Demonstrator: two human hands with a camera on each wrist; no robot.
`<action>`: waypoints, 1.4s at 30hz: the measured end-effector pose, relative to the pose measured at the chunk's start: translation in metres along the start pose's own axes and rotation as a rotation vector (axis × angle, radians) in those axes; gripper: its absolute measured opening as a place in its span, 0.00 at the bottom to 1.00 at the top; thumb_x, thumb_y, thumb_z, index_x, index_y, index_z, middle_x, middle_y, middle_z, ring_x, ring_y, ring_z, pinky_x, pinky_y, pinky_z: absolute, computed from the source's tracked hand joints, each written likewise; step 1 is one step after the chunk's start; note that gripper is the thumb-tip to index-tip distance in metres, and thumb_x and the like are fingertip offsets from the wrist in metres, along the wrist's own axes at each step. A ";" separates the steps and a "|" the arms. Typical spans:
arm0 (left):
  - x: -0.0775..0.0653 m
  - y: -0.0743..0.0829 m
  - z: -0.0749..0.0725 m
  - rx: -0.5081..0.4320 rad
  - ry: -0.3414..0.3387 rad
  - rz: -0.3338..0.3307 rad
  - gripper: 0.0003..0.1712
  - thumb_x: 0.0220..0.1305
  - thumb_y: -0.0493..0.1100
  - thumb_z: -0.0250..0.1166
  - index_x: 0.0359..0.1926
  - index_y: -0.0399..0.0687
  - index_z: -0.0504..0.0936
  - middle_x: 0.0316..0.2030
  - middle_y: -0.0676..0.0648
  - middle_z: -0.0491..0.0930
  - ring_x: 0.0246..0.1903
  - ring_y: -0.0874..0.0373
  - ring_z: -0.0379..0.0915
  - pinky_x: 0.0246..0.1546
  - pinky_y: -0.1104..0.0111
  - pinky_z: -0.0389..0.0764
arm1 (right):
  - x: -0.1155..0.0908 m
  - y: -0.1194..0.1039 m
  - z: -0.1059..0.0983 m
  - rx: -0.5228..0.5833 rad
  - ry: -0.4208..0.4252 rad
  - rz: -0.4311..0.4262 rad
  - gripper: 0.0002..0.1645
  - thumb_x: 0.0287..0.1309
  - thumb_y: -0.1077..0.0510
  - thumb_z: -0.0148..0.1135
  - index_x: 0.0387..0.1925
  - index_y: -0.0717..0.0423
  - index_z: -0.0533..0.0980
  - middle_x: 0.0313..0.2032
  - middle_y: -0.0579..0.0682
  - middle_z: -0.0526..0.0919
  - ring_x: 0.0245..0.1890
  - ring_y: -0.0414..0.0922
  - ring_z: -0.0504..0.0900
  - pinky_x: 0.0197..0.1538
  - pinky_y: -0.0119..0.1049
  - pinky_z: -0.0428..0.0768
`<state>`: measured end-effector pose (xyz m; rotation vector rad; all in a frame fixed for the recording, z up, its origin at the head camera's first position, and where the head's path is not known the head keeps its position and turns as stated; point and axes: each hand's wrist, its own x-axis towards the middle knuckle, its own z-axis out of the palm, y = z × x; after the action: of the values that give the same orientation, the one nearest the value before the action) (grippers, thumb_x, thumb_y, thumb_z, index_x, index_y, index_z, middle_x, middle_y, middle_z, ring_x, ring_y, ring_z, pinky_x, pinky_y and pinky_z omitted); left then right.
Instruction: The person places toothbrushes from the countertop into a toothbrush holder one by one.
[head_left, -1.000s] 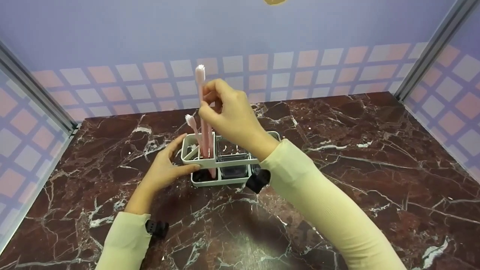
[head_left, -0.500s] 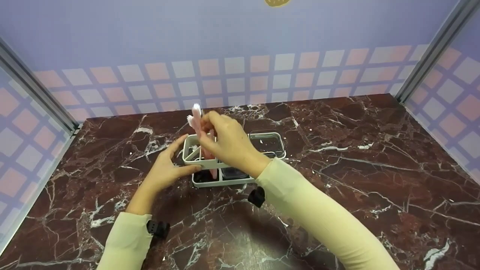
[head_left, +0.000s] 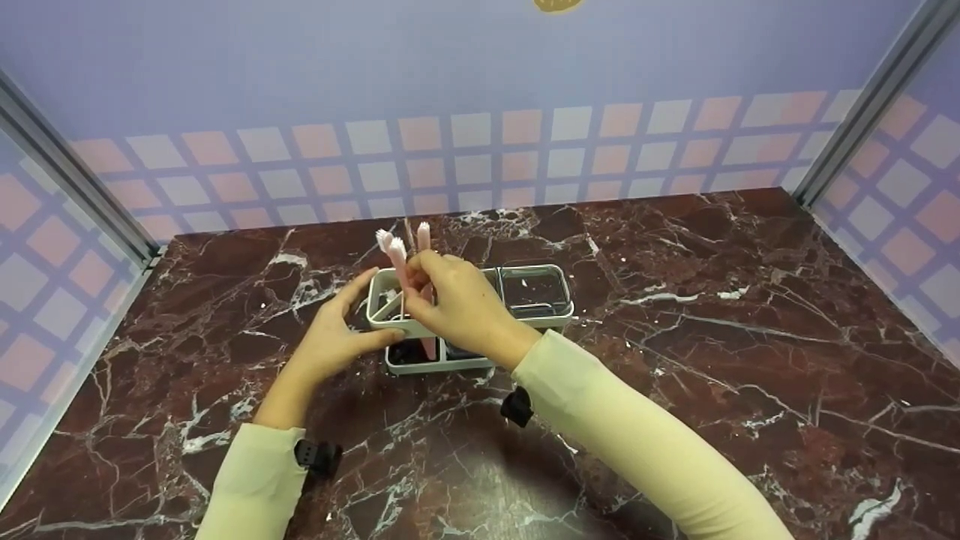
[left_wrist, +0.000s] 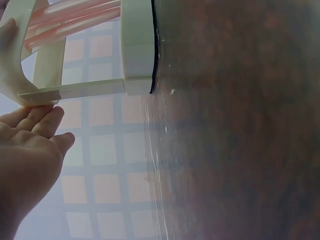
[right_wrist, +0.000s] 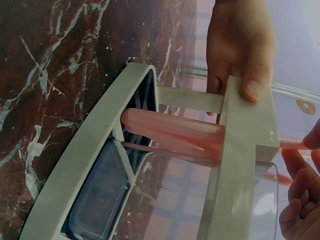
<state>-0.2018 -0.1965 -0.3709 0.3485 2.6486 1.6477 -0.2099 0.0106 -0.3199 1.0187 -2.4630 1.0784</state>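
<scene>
A two-tier pale green-white toothbrush holder [head_left: 469, 324] stands on the marbled table. My left hand [head_left: 322, 341] grips its left end, thumb on the front of the upper frame and fingers round the back. My right hand [head_left: 469, 304] pinches a pink toothbrush [head_left: 397, 259] just below its head, over the left section. Beside it, two more pink toothbrushes stand in the holder, one head [head_left: 382, 237] to the left and another head [head_left: 424, 234] behind the fingers. In the right wrist view, pink handles [right_wrist: 172, 130] run down through the upper frame to the dark base insert.
Clear cups sit in the holder's other sections; one cup [head_left: 534, 289] shows at the right end and another cup's base [right_wrist: 97, 195] in the right wrist view. Behind the marbled table [head_left: 712, 322] rises a lilac checked wall [head_left: 585, 142], with metal posts at both back corners.
My right hand has come down toward the holder, lowering the pinched toothbrush until its head is level with the others. A third head now shows behind the fingers. My left hand stays put.
</scene>
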 end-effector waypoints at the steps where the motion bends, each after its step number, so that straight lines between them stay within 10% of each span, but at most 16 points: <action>1: 0.000 0.000 0.000 0.002 0.002 0.000 0.56 0.47 0.43 0.77 0.73 0.43 0.56 0.66 0.37 0.66 0.65 0.43 0.61 0.69 0.47 0.57 | 0.000 0.000 0.000 -0.002 -0.005 0.002 0.08 0.57 0.64 0.60 0.39 0.61 0.76 0.34 0.52 0.85 0.34 0.44 0.82 0.39 0.29 0.80; 29: -0.002 0.000 0.001 -0.005 -0.007 0.025 0.54 0.49 0.42 0.76 0.73 0.42 0.56 0.72 0.40 0.57 0.71 0.45 0.49 0.71 0.47 0.50 | -0.008 -0.002 0.004 0.014 -0.060 -0.036 0.07 0.60 0.60 0.60 0.39 0.57 0.78 0.36 0.49 0.85 0.38 0.46 0.80 0.43 0.35 0.78; 42: -0.009 0.004 -0.013 0.149 -0.058 0.004 0.60 0.53 0.52 0.74 0.76 0.47 0.45 0.74 0.42 0.49 0.72 0.41 0.45 0.71 0.46 0.47 | -0.021 0.035 -0.068 0.037 0.008 0.106 0.15 0.63 0.63 0.56 0.50 0.63 0.75 0.45 0.54 0.82 0.46 0.47 0.78 0.55 0.35 0.77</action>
<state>-0.1941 -0.2078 -0.3621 0.3970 2.7358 1.4209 -0.2219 0.0870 -0.3017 0.9012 -2.5245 1.1624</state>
